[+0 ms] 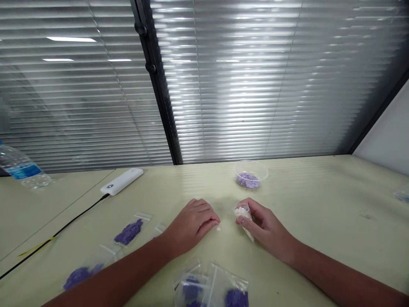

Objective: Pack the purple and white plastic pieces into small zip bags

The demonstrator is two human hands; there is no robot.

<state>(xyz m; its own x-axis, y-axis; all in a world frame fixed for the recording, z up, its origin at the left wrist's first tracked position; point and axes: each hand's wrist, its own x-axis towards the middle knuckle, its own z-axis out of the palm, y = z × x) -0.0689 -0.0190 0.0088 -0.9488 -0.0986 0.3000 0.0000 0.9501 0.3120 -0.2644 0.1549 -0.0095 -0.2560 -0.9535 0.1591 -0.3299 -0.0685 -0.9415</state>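
Observation:
My right hand grips a small clear zip bag filled with white pieces, held tilted just above the table. To its left, my left hand rests on the tabletop with its fingers curled and pressed together. What the left fingers hold, if anything, is hidden. Beside the left thumb tip lies a small white piece on the table. Beyond the hands stands a clear round tub with pale purple pieces inside.
Zip bags of dark purple pieces lie left of my left arm, such as one bag, and more bags overlap near the front. A white power bank with a black cable and a water bottle are at left. Blinds stand behind.

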